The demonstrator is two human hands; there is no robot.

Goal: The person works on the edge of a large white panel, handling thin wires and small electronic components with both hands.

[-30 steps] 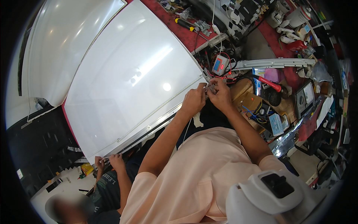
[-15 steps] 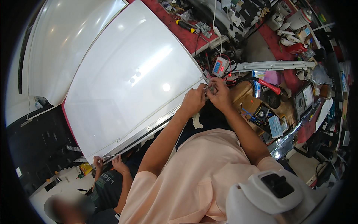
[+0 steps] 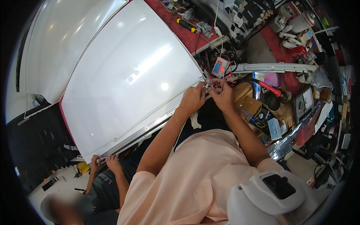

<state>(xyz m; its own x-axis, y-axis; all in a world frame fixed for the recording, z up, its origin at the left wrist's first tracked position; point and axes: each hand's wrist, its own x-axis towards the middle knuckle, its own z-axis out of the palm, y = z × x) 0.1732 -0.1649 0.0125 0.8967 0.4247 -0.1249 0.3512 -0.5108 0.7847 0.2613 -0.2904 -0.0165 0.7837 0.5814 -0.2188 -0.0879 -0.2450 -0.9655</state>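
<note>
Stretching both forearms forward, bringing left hand (image 3: 193,98) and right hand (image 3: 224,98) together at the near right corner of a smooth, glossy white panel (image 3: 112,101); curling fingers inward, being unable to tell whether pinching anything. Working beside a red-lit box (image 3: 220,66), near a metal rail (image 3: 273,68) and a co-worker's hands (image 3: 113,164).

yellow-black screwdriver (image 3: 185,25) on red surface (image 3: 192,44) | light-blue box (image 3: 275,129) | white tub (image 3: 301,23) | clear plastic bag (image 3: 322,72)
</note>
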